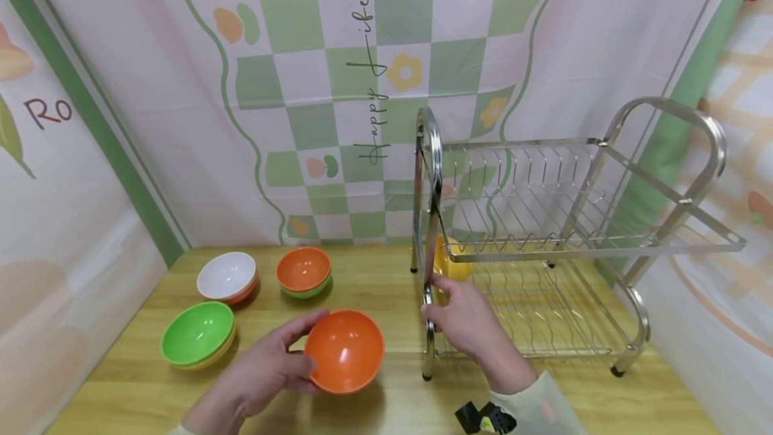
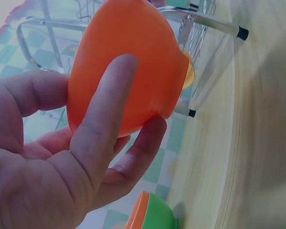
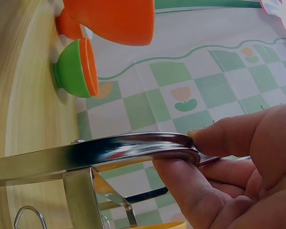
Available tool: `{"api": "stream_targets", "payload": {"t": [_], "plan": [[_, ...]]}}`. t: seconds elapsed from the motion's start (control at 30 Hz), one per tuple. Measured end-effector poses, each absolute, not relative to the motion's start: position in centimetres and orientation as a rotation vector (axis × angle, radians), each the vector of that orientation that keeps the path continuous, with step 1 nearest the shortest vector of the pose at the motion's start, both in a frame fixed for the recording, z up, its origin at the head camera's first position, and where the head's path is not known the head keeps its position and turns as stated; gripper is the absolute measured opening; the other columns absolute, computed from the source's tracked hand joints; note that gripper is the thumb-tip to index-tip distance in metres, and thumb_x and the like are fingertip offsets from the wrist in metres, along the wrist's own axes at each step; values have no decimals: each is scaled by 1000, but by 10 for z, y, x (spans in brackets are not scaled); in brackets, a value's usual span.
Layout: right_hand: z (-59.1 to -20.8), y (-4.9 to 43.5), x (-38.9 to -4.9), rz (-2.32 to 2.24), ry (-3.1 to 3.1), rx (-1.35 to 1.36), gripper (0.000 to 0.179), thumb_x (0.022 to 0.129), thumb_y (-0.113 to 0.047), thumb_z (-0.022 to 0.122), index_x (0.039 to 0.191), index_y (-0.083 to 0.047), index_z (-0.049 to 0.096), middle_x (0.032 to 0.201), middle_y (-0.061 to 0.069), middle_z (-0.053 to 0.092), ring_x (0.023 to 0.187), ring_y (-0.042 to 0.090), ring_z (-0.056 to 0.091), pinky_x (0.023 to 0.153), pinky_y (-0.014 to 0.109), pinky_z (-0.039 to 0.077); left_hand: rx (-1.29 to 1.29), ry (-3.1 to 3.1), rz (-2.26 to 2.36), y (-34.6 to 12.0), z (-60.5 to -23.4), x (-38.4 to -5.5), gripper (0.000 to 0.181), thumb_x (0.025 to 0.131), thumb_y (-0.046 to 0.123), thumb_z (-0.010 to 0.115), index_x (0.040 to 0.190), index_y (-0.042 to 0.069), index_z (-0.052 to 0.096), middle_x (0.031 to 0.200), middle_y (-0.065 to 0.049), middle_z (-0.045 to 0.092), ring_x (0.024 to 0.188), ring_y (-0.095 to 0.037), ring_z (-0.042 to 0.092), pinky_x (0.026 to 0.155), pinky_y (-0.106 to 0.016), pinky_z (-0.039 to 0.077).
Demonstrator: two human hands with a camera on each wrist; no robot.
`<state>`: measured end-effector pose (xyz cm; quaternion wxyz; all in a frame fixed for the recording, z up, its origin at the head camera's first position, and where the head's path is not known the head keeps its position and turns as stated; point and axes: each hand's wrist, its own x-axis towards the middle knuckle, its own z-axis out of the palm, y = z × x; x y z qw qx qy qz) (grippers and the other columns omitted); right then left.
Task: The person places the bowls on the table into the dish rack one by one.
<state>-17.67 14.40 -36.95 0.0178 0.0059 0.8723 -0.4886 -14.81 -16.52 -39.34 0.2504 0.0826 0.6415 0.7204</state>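
I see the left hand [image 1: 274,360] gripping an orange bowl [image 1: 345,352] above the wooden table [image 1: 371,274], and the right hand [image 1: 465,317] pinching the metal rack [image 1: 543,256] at its side.

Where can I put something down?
Bare table lies between the orange-topped bowl stack and the dish rack, and in front of the green-topped stack. It's crowded around the white-topped stack, with both other stacks close by.
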Motion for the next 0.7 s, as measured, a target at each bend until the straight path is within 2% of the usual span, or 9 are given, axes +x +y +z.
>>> {"api": "stream_targets", "payload": {"t": [0.33, 0.43, 0.47, 0.6, 0.7], "plan": [[-370, 144, -176, -1527, 2707, 10, 63, 86, -9, 71, 146, -14, 52, 122, 12, 65, 61, 21, 61, 42, 30, 41, 238, 1703, 1962, -158, -395, -145, 80, 83, -11, 61, 155, 9, 34, 159, -24, 13, 99, -37, 62, 77, -50, 59], [-370, 144, -175, -1535, 2706, 0, 64, 86, -8, 71, 147, -15, 51, 124, 13, 64, 56, 21, 58, 39, 27, 39, 233, 1691, 1971, -155, -394, -143, 80, 83, -10, 61, 155, 9, 34, 159, -23, 14, 99, -37, 62, 77, -49, 59], [-370, 144, -174, -1536, 2706, -5, 65, 86, -8, 70, 147, -15, 50, 122, 14, 65, 54, 20, 55, 38, 26, 38, 234, 1687, 1973, -155, -394, -143, 80, 83, -10, 61, 156, 9, 33, 159, -23, 14, 100, -37, 62, 77, -49, 59], [-369, 144, -170, -1482, 2721, -29, 65, 90, -10, 68, 151, -13, 45, 93, 13, 69, 45, 15, 43, 35, 22, 34, 224, 1671, 1976, -151, -393, -141, 81, 82, -10, 62, 155, 9, 35, 159, -23, 15, 102, -38, 62, 78, -49, 59], [-367, 145, -166, -1445, 2741, -54, 66, 92, -17, 69, 151, -10, 42, 106, 14, 68, 59, 12, 55, 44, 27, 46, 209, 1665, 1976, -150, -392, -140, 81, 81, -10, 62, 155, 10, 36, 158, -23, 15, 102, -38, 62, 78, -49, 59]]}}
